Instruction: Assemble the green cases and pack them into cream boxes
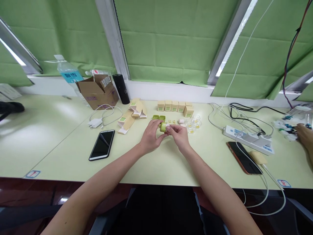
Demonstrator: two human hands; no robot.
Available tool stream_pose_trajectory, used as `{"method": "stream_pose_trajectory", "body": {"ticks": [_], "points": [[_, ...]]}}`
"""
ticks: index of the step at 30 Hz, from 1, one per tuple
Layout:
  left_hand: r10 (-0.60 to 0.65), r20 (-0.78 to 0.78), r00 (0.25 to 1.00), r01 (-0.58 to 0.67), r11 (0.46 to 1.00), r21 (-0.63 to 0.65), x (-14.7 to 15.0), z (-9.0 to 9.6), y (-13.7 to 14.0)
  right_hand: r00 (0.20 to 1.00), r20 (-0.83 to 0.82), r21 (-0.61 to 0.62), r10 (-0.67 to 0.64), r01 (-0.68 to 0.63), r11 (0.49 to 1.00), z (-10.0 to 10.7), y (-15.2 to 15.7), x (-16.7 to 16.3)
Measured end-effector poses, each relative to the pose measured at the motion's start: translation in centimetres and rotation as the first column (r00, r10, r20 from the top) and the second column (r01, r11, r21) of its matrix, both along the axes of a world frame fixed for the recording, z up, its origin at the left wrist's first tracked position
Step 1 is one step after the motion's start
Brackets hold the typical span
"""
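Note:
Above the table, in front of me, my left hand (152, 136) and my right hand (179, 136) meet around a small light-green cylindrical piece (163, 127) with a whitish end. My left fingers are closed on its green part. The right thumb and fingers pinch at the whitish end; the fingers partly cover the thing, and its exact kind cannot be made out. Just beyond the hands lie small green square pieces (158, 117) and tiny yellowish bits (171, 121). To the right are a pale pinkish-white cylinder (181, 121) and several clear round pieces with yellow centres (194, 124).
Small tan boxes (174, 106) stand in a row behind; opened ones (126, 121) lie left. Further left are a phone (102, 145), charger (95, 122), carton (97, 93) and black bottle (121, 88). Right: power strip (249, 139), another phone (243, 157), cables, another person's hand (304, 135).

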State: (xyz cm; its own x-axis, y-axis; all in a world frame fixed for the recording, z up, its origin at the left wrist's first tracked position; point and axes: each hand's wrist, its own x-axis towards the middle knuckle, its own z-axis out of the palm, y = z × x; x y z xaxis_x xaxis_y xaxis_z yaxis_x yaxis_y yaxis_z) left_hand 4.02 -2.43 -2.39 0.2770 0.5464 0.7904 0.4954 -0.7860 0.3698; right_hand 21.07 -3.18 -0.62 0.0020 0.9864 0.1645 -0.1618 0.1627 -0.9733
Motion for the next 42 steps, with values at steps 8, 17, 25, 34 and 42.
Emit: {"method": "stream_pose_trajectory", "body": {"ticks": [8, 17, 25, 34, 42], "points": [[-0.039, 0.087, 0.995, 0.046, 0.996, -0.078, 0.2, 0.1, -0.2, 0.998, 0.051, 0.057, 0.038, -0.041, 0.998, -0.6, -0.4, -0.9], [-0.218, 0.508, 0.833, 0.457, 0.789, -0.411, -0.2, 0.2, 0.8, 0.71, 0.48, 0.768, -0.515, -0.057, 0.638, -0.8, -0.8, 0.6], [-0.249, 0.593, 0.766, 0.606, 0.586, -0.537, -0.1, 0.5, 0.7, 0.576, 0.509, 0.842, -0.64, -0.179, 0.509, -1.5, -0.3, 0.7], [-0.211, 0.621, 0.755, 0.608, 0.579, -0.543, 0.3, 1.0, 0.4, 0.586, 0.495, 0.851, -0.641, -0.18, 0.493, -2.1, -0.1, 0.5], [-0.182, 0.625, 0.759, 0.583, 0.615, -0.531, 0.5, 1.1, 0.3, 0.53, 0.504, 0.85, -0.682, -0.165, 0.5, -2.6, -0.1, 0.1]]}}
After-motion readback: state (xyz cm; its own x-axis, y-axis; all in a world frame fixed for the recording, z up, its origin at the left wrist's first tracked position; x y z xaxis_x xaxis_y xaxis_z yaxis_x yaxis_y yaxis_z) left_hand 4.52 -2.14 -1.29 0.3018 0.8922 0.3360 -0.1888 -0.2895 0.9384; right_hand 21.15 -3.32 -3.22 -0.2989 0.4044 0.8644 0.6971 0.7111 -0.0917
